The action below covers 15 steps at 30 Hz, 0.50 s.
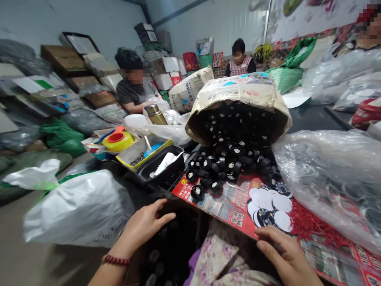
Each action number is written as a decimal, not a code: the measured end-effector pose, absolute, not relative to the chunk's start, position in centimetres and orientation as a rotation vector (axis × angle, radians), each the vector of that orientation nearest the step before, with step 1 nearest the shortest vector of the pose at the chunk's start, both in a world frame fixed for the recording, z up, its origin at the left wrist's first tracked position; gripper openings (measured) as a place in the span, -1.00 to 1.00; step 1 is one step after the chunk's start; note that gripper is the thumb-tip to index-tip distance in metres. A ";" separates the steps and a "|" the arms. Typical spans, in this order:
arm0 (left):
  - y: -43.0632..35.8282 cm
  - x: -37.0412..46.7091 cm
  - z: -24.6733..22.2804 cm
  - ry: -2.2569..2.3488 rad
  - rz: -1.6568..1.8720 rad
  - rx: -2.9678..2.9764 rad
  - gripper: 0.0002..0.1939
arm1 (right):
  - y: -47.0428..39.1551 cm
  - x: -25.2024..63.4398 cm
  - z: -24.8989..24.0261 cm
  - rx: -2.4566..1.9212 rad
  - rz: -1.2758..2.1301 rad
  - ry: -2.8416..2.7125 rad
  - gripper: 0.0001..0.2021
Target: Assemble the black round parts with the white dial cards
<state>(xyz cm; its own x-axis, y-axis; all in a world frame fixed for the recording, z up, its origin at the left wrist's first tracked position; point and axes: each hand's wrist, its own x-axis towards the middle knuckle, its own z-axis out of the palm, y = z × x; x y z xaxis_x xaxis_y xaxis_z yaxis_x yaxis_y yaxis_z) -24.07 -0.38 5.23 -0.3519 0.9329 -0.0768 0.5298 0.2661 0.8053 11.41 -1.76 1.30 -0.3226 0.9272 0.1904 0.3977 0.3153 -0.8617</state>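
My left hand (147,226) is near the table's front edge, thumb and fingers apart, with nothing in it. Beneath it is a dark container (169,248) with several small round pieces inside. My right hand (284,250) rests by the edge of the red printed table cover (214,208), fingers loosely bent and apart, holding nothing. Just beyond it lie a pile of white and black round discs (269,202) and a heap of small red pieces (315,222). Many small black round parts (214,171) spill from the mouth of a large tipped sack (238,89).
A clear plastic bag of rings (336,182) lies at the right. Left of the black parts are a black tray (162,169), a yellow-rimmed box (144,153) and a gold flask (155,115). A white tied sack (79,210) stands at left. Several people sit across the table.
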 end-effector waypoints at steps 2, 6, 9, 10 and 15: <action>1.1 -22.9 5.1 1.995 0.805 1.725 -0.43 | -1.9 10.4 2.0 -1.131 0.979 -1.947 -0.82; 4.0 -20.1 3.7 1.806 0.667 2.266 -0.41 | -2.7 10.9 2.9 -1.111 0.934 -2.050 -0.85; 4.6 -18.9 2.8 1.742 0.732 2.374 -0.51 | -3.1 13.4 2.5 -1.228 0.826 -1.985 -0.83; 4.5 -18.3 2.6 1.731 0.802 2.385 -0.51 | -3.0 14.4 2.3 -1.295 0.761 -1.942 -0.82; 4.0 -12.1 2.4 1.639 0.900 2.410 -0.46 | 0.2 17.5 2.0 -1.560 0.336 -1.896 -0.84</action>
<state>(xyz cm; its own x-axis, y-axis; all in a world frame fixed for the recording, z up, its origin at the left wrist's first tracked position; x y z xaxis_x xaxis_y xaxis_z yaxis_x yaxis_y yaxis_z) -12.07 3.98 2.40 0.2500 0.8743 0.4160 0.8202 -0.4196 0.3889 17.46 0.20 2.00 -0.0798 0.9444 0.3189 0.7776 0.2591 -0.5728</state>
